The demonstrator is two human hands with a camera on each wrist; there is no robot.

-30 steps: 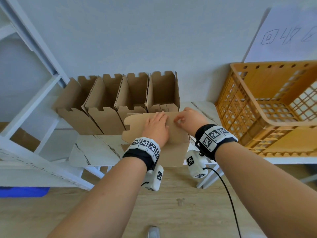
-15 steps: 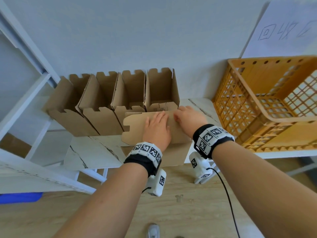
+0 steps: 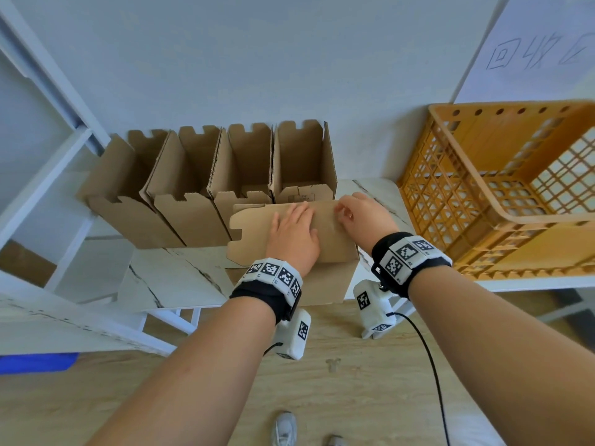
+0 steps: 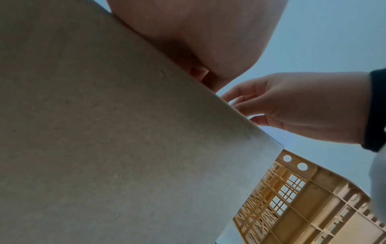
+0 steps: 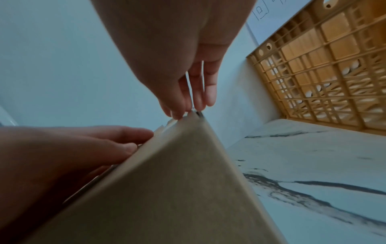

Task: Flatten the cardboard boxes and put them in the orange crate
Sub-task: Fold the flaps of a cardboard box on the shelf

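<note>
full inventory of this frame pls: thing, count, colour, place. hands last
open boxes: four, brown cardboard, in a row against the wall at the back of the table
front box: one, brown cardboard, near table edge, top flap folded over
orange crate: one, orange lattice plastic, right end of the table
table: one, white with dark veins
paper sheet: one, white with handwriting, on the wall above the crate
shelf frame: one, white, far left
left hand: flat on the front box flap
right hand: fingers at the flap's far right edge
</note>
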